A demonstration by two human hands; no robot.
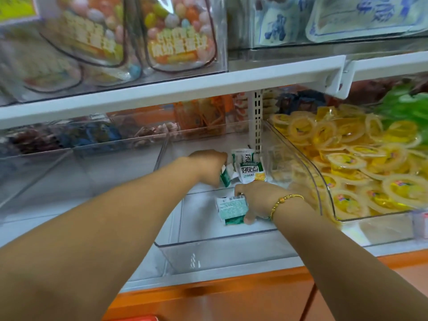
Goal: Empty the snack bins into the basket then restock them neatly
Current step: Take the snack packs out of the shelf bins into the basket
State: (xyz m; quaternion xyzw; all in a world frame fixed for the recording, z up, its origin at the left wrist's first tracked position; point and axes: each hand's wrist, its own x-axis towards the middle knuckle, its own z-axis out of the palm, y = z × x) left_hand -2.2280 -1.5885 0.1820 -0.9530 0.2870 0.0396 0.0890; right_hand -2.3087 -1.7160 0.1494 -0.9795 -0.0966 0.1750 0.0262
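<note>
The right hand (pixel 253 200) grips a stack of packets (pixel 231 210), likely to place them as one block. Just beyond it, the left hand (pixel 208 165) pinches a single packet (pixel 225 177), probably steadying the upright packets (pixel 249 169).

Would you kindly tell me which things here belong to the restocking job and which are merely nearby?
Job:
bin
packets at its back, one gripped by the left hand
packet stack held by the right hand

Nearby only:
jelly cups in the next bin
candy bags on the shelf above
blue sweets
</note>
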